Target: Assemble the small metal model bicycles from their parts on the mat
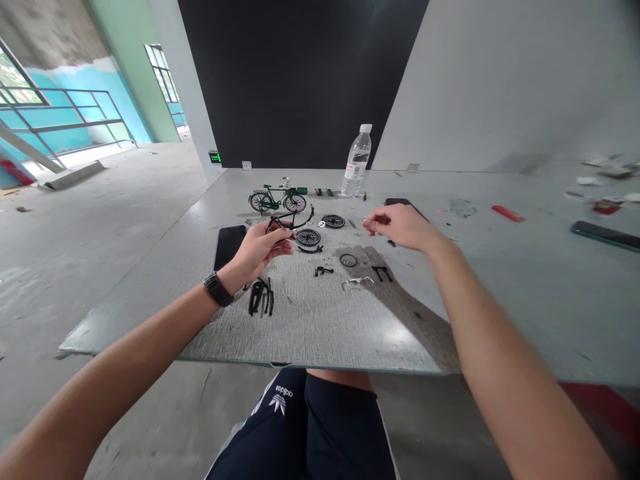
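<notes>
My left hand (257,251), with a black watch on its wrist, is closed round a small black model bicycle frame (287,221) held just above the grey board (310,320). My right hand (400,225) hovers to the right with its fingertips pinched together; whatever they hold is too small to make out. Between and below the hands lie loose black parts: two spoked wheels (309,237) (333,221), a thin ring (349,260), a fork and guard piece (261,297) and small brackets (382,273). A finished green model bicycle (278,199) stands upright behind them.
A clear water bottle (357,162) stands at the back of the board. One dark phone (229,245) lies left of my left hand, another (605,235) at far right. A red flat item (507,213) and scattered scraps lie to the right. My knees are under the near edge.
</notes>
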The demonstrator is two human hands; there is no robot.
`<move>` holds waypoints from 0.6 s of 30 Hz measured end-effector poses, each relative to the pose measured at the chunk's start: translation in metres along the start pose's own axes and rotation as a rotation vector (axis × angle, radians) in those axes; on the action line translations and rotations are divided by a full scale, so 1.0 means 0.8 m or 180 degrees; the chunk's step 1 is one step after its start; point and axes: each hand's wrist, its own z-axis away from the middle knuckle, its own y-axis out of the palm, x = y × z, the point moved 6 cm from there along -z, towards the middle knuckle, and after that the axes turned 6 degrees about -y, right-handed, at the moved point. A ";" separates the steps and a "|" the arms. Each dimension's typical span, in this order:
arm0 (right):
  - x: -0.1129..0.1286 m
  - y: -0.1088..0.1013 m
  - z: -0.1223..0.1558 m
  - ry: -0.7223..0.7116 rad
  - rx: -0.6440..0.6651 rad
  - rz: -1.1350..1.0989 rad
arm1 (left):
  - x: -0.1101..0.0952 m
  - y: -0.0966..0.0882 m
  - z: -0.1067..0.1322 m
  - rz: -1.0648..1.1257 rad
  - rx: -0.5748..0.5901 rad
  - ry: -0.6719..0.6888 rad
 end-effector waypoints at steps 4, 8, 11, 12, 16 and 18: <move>0.025 0.020 0.003 -0.0297 0.0765 -0.0436 | 0.002 0.002 0.001 0.0004 -0.0001 -0.0061; 0.026 0.017 0.003 -0.0132 0.0575 -0.0104 | 0.002 0.002 0.002 0.0005 -0.0022 -0.0040; 0.015 0.015 0.002 -0.0014 0.0422 0.0130 | 0.002 0.001 0.002 -0.0005 -0.0028 -0.0046; 0.011 0.015 0.001 0.0013 0.0388 0.0178 | 0.002 0.001 0.002 -0.0002 -0.0028 -0.0053; 0.004 0.022 -0.003 -0.0007 0.0413 0.0192 | 0.003 0.003 0.002 0.0015 -0.0045 -0.0071; 0.009 0.029 -0.004 -0.0045 0.0491 0.0122 | 0.001 0.002 0.002 0.0029 -0.0055 -0.0058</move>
